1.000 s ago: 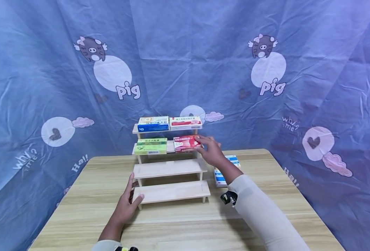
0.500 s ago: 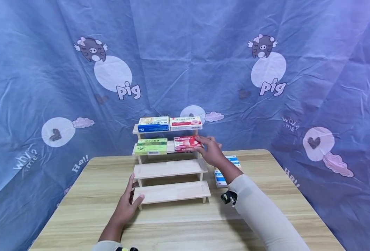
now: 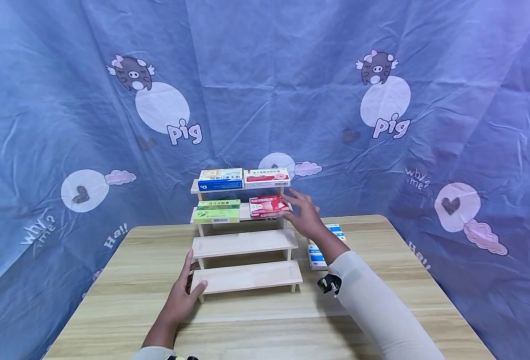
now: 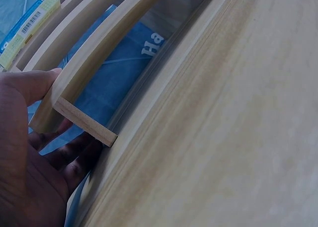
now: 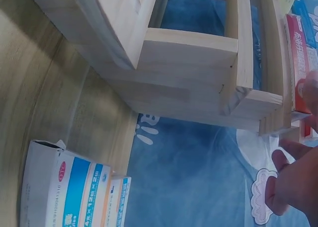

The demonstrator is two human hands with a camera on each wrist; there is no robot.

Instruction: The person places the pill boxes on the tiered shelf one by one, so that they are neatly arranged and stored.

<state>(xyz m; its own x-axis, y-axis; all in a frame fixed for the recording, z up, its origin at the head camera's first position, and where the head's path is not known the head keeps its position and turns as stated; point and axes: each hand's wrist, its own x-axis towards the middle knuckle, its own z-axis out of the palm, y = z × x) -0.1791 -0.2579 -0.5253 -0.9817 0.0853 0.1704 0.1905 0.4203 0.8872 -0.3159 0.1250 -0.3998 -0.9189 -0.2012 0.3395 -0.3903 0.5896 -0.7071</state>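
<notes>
My left hand [image 3: 179, 297] grips the left end of a four-step wooden display stand [image 3: 247, 276], thumb on the lowest board and the other fingers below and beside it, as the left wrist view shows. On the second step from the top lies a red medicine box [image 3: 265, 206], at the right end. My right hand [image 3: 305, 217] is spread beside that box; its thumb is by the front corner and its index finger is raised near the back corner. In the right wrist view, a fingertip overlaps the red box [image 5: 298, 63]. A green medicine box [image 3: 217, 211] shares this step.
On the top step sit a blue-and-white medicine box [image 3: 221, 179] and a red-and-white one [image 3: 267, 178]. Blue-and-white boxes [image 3: 317, 257] lie on the wooden table [image 3: 256, 330] right of the stand, partly under my right forearm. A blue printed curtain [image 3: 265, 115] hangs behind.
My right fingers have loosened from the red box, the index finger lifting away, so more of its right end shows. The box stays on its step; my left hand keeps its grip.
</notes>
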